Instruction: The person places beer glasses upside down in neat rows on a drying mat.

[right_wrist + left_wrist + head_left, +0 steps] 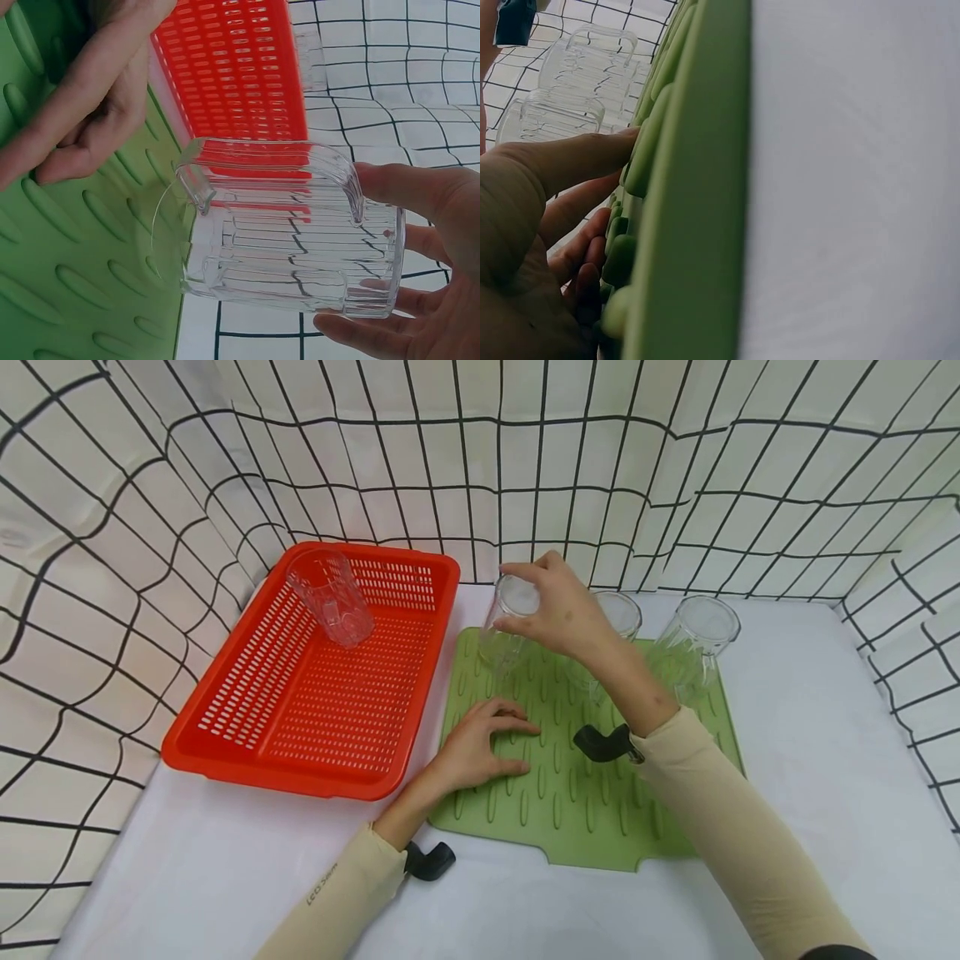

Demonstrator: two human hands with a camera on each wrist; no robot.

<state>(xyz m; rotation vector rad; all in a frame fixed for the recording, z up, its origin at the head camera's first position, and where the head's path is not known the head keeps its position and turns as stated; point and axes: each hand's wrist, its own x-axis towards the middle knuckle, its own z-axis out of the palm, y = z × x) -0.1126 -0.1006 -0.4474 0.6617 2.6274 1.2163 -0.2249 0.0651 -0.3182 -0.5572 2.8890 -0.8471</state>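
My right hand [562, 610] grips a clear glass mug [277, 240] around its base, at the far left corner of the green drying mat [555, 777]. The mug is upside down, its rim towards the mat and its handle [277, 154] on the side in the right wrist view. Lower on the mat, my left hand [476, 747] rests with thumb and fingers spread apart, holding nothing. Two more upturned glass mugs stand along the mat's far side: a middle one [621, 612], partly hidden behind my right wrist, and a right one [697, 639].
A red plastic basket [360, 789] stands left of the mat. One clear glass mug [333, 602] leans in its far left corner. Black wire grid panels [465, 460] rise behind and at both sides of the white tabletop [817, 760].
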